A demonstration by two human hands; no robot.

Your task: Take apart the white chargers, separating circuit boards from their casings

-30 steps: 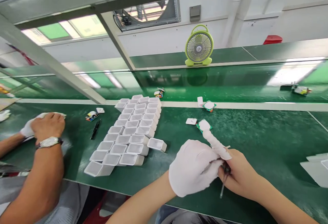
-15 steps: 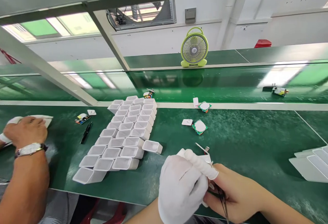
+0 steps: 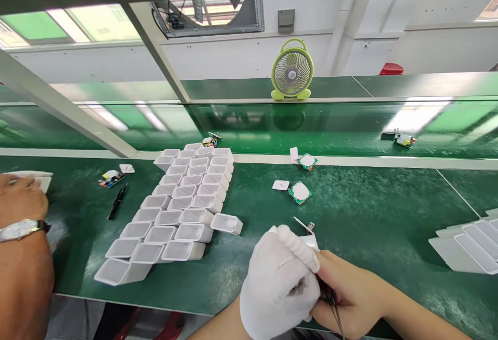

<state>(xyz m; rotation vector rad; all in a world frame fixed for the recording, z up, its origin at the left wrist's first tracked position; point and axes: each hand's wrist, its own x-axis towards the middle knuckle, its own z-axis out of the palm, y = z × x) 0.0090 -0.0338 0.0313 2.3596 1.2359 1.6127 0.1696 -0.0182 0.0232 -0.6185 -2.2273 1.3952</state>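
My left hand (image 3: 280,283), in a white glove, is closed with its fingers curled toward my right hand; what it grips is hidden behind the glove. Bare and pressed against it, my right hand (image 3: 350,296) is closed around a pair of dark metal tweezers (image 3: 335,311), whose slender legs point down toward me. Just beyond the fingers, a white flat piece (image 3: 310,240) shows beside a small metal USB plug (image 3: 310,227) and a thin white strip. I cannot tell whether these are held or lie on the bench.
Rows of white open boxes (image 3: 181,202) stand left of my hands, one box (image 3: 226,223) jutting out. Green circuit boards (image 3: 300,192) lie ahead. More white cases (image 3: 472,244) stand at right. Another person's forearm (image 3: 25,272) rests at far left, near a black pen (image 3: 117,201). A green fan (image 3: 291,73) stands behind.
The view has shifted slightly, so the boxes and the other person's arm sit further left. My hands stay together, with the left glove turned a little; the tweezers remain in my right hand.
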